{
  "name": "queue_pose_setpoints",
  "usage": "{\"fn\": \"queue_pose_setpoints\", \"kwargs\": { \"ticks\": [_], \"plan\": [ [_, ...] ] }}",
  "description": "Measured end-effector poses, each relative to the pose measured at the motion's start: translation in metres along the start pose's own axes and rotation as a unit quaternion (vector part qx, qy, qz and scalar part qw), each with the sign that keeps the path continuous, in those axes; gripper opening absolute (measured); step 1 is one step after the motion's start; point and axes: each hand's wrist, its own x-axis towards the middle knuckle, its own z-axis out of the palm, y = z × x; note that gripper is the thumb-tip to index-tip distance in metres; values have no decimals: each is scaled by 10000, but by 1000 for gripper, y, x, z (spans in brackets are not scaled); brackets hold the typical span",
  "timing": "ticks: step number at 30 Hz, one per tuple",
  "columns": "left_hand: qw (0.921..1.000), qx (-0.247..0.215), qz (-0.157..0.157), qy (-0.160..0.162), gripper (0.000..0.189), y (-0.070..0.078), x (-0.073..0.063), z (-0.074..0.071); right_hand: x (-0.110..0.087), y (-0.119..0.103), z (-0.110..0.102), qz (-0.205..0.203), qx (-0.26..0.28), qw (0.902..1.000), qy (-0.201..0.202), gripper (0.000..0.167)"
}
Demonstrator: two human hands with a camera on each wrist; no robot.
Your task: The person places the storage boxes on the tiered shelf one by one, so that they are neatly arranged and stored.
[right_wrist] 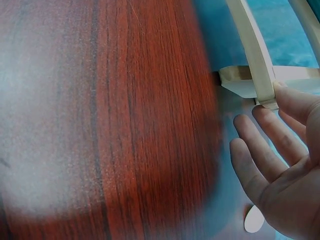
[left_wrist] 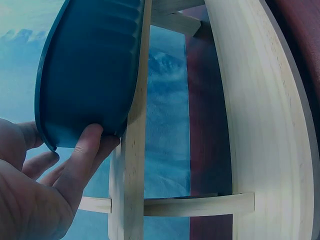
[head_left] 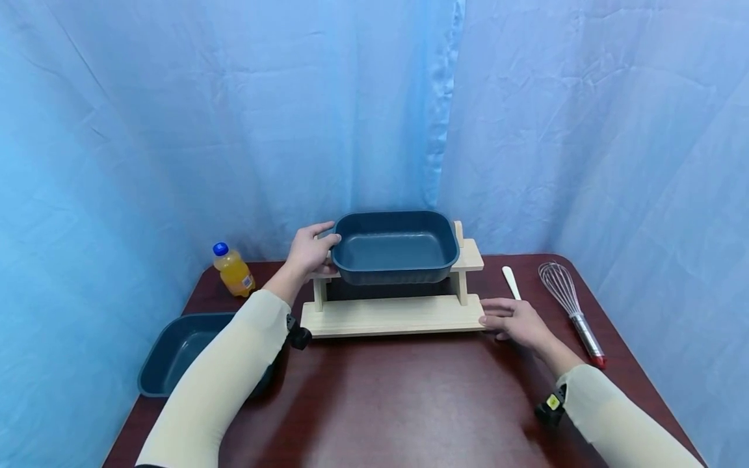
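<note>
A dark blue rectangular baking dish (head_left: pixel 396 250) sits on the upper level of a two-tier wooden rack (head_left: pixel 392 315). My left hand (head_left: pixel 310 252) grips the dish's left end, the thumb at its rim and the other fingers against its outer wall and underside. From close up, the left wrist view shows the side of the dish (left_wrist: pixel 92 70) above the fingers of my left hand (left_wrist: pixel 55 180). At the rack's lower right end, my right hand (head_left: pixel 517 323) pinches the board's corner between thumb and index finger. The remaining fingers of that hand (right_wrist: pixel 285 160) are spread beside the board.
Another dark blue dish (head_left: pixel 153 364) lies at the left, partly hidden by my left sleeve. Behind it stands a juice bottle (head_left: pixel 235 272) with a blue cap. To the right are a white-handled utensil (head_left: pixel 511 281), partly covered by my right hand, and a whisk (head_left: pixel 576 315). Blue curtains (head_left: pixel 374 110) surround the table.
</note>
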Motion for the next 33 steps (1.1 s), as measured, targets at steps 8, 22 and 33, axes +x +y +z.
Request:
{"fn": "queue_pose_setpoints", "kwargs": {
  "ticks": [8, 22, 33],
  "plan": [
    [9999, 16, 54, 94, 51, 0, -1, 1, -2, -4, -1, -81, -45, 10000, -14, 62],
    [9992, 224, 42, 332, 52, -2, -2, 2, 1, -3, 1, 31, -194, 9998, 39, 59],
    [9921, 998, 744, 139, 53, -20, -44, -30, -4, -8, -3, -106, -482, 9987, -121, 59]
  ]
}}
